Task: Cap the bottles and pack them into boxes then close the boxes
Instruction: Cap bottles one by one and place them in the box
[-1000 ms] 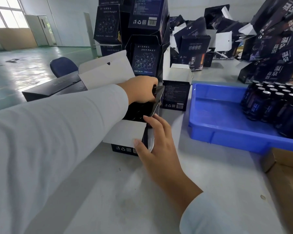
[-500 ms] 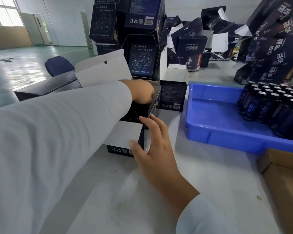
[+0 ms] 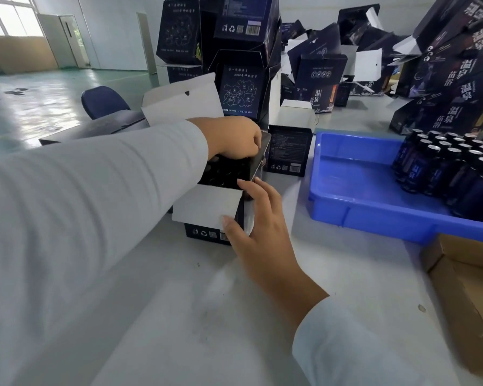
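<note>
The main risk, as it seemed from this moment, lay in the open box (image 3: 218,201) at the middle of the frame: its white front flap (image 3: 207,206) hung outward toward the viewer, and the dark side flap (image 3: 258,157) stood half raised at its right. If the side flap was pushed down while fingers were inside, it could buckle or catch on the bottle tops. The box might also slide on the smooth table (image 3: 179,316) if the steadying hand let go.

The left hand (image 3: 234,139) reached across from the left of the frame, sleeve filling the lower left, knuckles up and fingers curled down into the box mouth. Whether it gripped a bottle or the flap edge could not be told, since the fingertips were hidden.

The right hand (image 3: 258,229) came up from the lower right, fingers fairly straight and spread, resting against the box's right corner with the thumb at the front flap's lower edge, holding nothing.

More capped bottles (image 3: 446,168) waited in the blue tray (image 3: 354,190) at the right of the frame.
</note>
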